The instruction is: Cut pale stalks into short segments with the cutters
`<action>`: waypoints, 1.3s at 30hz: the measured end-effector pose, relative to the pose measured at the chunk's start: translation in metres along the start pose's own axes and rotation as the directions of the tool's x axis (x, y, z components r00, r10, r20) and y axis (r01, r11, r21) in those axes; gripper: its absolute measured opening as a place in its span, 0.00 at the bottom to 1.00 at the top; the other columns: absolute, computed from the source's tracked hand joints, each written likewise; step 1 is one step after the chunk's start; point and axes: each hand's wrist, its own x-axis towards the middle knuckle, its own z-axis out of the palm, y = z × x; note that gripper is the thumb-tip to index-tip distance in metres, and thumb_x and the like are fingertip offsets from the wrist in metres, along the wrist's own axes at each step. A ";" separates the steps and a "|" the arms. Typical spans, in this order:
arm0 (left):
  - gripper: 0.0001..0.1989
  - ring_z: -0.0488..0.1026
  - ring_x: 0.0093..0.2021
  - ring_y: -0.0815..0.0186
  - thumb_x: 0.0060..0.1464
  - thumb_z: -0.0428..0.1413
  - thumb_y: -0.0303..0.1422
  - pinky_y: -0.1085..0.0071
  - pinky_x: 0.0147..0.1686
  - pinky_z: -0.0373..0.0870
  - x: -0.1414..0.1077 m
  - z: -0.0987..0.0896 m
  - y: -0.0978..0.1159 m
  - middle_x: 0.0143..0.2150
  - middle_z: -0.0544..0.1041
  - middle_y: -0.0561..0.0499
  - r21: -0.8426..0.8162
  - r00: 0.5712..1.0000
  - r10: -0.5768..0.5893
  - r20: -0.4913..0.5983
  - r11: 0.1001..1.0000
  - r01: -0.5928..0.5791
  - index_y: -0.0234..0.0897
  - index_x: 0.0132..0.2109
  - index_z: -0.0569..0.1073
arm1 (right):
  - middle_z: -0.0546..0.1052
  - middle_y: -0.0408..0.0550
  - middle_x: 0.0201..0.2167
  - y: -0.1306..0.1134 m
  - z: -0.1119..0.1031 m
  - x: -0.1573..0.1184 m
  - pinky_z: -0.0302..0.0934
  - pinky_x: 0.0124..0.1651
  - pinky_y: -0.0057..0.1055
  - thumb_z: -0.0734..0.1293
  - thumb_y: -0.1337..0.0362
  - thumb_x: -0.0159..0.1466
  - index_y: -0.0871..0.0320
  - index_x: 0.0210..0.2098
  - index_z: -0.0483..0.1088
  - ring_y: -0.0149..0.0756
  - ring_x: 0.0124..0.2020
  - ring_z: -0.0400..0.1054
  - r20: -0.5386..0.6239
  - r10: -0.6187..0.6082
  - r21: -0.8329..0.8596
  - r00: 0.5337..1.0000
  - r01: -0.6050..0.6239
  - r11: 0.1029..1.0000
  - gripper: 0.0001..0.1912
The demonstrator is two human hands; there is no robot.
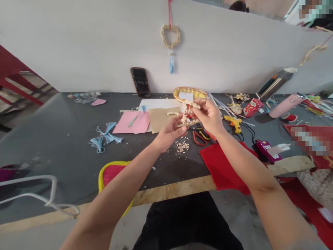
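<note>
Both hands hold a cream, knobbly ornament (pixel 191 104) with red parts in its middle, raised over the table. Its exact kind is hard to make out. My right hand (pixel 210 116) pinches it at the upper right. At its lower left, the fingers of my left hand (pixel 170 134) are closed on its lower strip. Below the hands lies a small pile of short pale pieces (pixel 182 146). Close by are scissors (pixel 199 136) with red handles. A short cream knobbly strip (pixel 172 113) rests on brown paper (pixel 158 121) behind my left hand.
Blue tassels (pixel 106 137) and pink paper (pixel 130 122) lie left. A yellow basket (pixel 179 91) and leaning phone (pixel 141 82) stand behind. To the right are a yellow glue gun (pixel 235 124), red cloth (pixel 223 166) and pink bottle (pixel 286 106). A heart ornament (pixel 163 36) hangs above.
</note>
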 end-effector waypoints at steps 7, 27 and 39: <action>0.20 0.79 0.40 0.63 0.51 0.65 0.37 0.67 0.42 0.77 -0.008 -0.008 -0.003 0.45 0.79 0.47 -0.046 0.996 -0.080 -0.037 0.996 0.079 0.37 0.50 0.72 | 0.76 0.48 0.45 0.014 0.002 -0.024 0.68 0.51 0.39 0.70 0.48 0.60 0.50 0.50 0.66 0.40 0.48 0.71 0.133 0.054 -0.060 0.990 -0.046 0.997 0.23; 0.22 0.78 0.41 0.63 0.48 0.67 0.33 0.65 0.43 0.76 -0.012 -0.036 -0.031 0.46 0.78 0.45 0.040 0.991 -0.112 -0.077 0.992 0.116 0.37 0.52 0.75 | 0.72 0.41 0.27 0.058 0.017 -0.070 0.63 0.32 0.32 0.71 0.48 0.58 0.52 0.39 0.70 0.32 0.27 0.66 0.172 0.366 0.126 0.914 -0.389 0.913 0.17; 0.17 0.74 0.38 0.65 0.49 0.66 0.34 0.71 0.41 0.69 -0.013 -0.040 -0.029 0.40 0.81 0.48 0.323 0.990 0.094 -0.106 0.945 -0.055 0.37 0.47 0.79 | 0.71 0.47 0.46 0.064 0.006 -0.066 0.68 0.37 0.34 0.71 0.47 0.59 0.46 0.53 0.65 0.36 0.39 0.69 0.122 0.279 0.189 0.952 -0.299 0.935 0.26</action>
